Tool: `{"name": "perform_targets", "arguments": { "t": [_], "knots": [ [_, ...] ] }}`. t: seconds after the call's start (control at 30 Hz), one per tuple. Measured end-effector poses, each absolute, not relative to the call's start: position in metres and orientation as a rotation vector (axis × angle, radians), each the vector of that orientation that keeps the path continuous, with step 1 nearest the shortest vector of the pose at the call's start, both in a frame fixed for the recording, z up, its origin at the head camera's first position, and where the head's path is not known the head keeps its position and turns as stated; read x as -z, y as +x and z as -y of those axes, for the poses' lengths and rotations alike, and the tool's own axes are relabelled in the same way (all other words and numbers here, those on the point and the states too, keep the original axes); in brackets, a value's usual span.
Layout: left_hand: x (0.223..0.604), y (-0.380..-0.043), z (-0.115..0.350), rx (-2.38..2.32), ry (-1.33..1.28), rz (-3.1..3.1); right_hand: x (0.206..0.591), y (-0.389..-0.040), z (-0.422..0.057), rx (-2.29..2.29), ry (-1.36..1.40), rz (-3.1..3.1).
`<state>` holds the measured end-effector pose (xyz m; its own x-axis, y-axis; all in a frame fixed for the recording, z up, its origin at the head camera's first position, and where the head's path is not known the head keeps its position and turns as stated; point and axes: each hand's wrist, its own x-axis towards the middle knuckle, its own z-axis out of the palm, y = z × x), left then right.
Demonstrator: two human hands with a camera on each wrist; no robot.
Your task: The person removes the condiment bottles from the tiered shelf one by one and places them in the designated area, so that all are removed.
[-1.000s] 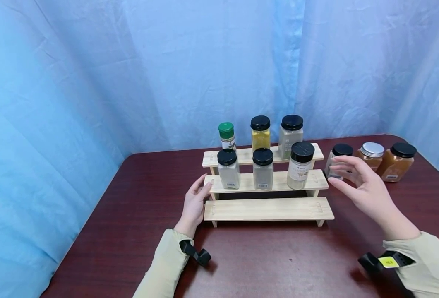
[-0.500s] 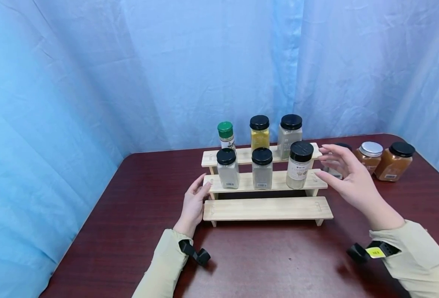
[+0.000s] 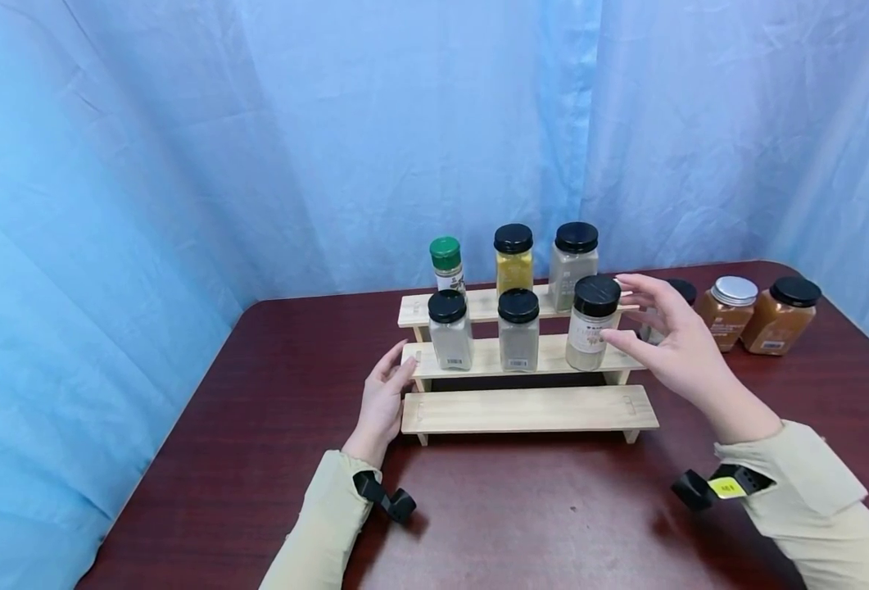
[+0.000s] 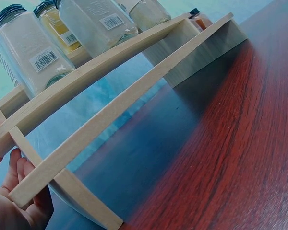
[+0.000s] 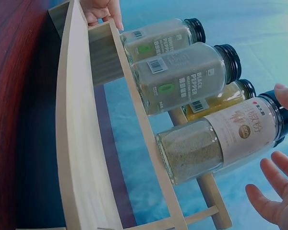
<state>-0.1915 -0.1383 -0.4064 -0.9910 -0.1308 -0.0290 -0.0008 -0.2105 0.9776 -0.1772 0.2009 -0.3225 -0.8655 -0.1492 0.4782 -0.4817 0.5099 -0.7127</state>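
Observation:
A three-tier wooden rack (image 3: 530, 410) stands on the table. At its left end my left hand (image 3: 381, 401) holds the middle shelf's edge; the left wrist view shows fingers (image 4: 20, 170) curled beneath the shelf. My right hand (image 3: 673, 348) is beside the round, black-lidded spice jar (image 3: 586, 338) at the middle shelf's right end. Its thumb lies near the lid, and the other fingers (image 5: 273, 179) are spread and apart from the glass. Left of that jar stand a black pepper jar (image 5: 182, 79) and a white pepper jar (image 5: 156, 40).
On the top shelf are a green-capped bottle (image 3: 446, 260), a yellow spice jar (image 3: 514, 266) and a greyish jar (image 3: 573, 270). Right of the rack stand a silver-lidded jar (image 3: 729, 311), an orange-brown jar (image 3: 780, 319) and a black-lidded jar (image 3: 681, 288), partly hidden behind my right hand.
My right hand has moved left, from in front of the jars on the right to the round jar on the middle shelf. The left hand has stayed on the rack.

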Motion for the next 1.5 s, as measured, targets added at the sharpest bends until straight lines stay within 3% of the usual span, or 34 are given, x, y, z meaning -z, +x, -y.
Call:
{"name": "perform_targets", "arguments": {
  "t": [0.67, 1.5],
  "knots": [
    [0.405, -0.192, 0.138, 2.391, 0.149, 1.903, 0.332, -0.182, -0.191, -1.334, 0.593, 2.366],
    [0.408, -0.192, 0.139, 2.379, 0.159, 1.923, 0.345, -0.178, -0.177, -1.3, 0.472, 2.359]
  ]
}}
